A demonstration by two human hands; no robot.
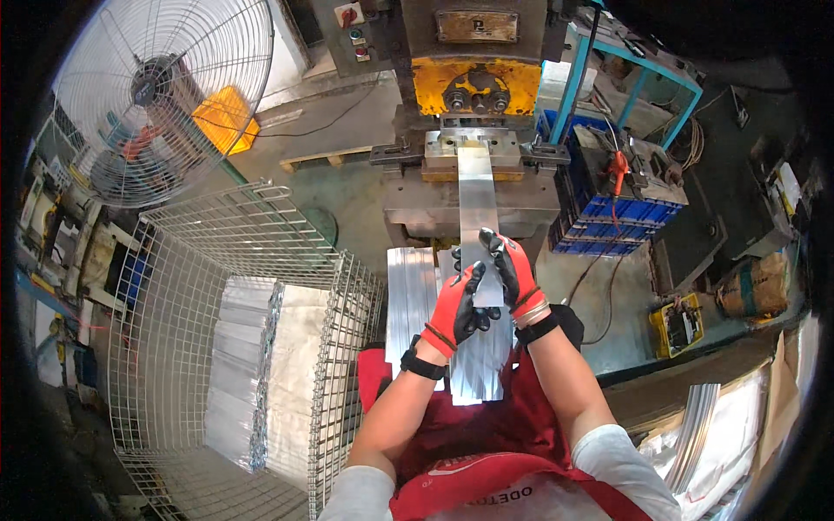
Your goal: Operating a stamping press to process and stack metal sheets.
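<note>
A long flat metal strip (478,204) reaches from my hands to the press, its far end lying in the die (473,143). My left hand (458,304), in a red glove with black palm and fingers, is closed on the strip's near end from the left side. Across from it, my right hand (514,276), gloved alike, grips the strip's right edge slightly farther along. Below the hands lie more shiny metal strips (476,369), and another group of strips (411,295) rests just to the left. Some fingertips are hidden under the strip.
At the left stands a wire mesh cage (343,347) holding stacked metal strips (239,356). A large fan (156,82) is behind it. The press (473,82) rises ahead. On the right are blue crates (608,217) with tools on top and a yellow basket (678,326).
</note>
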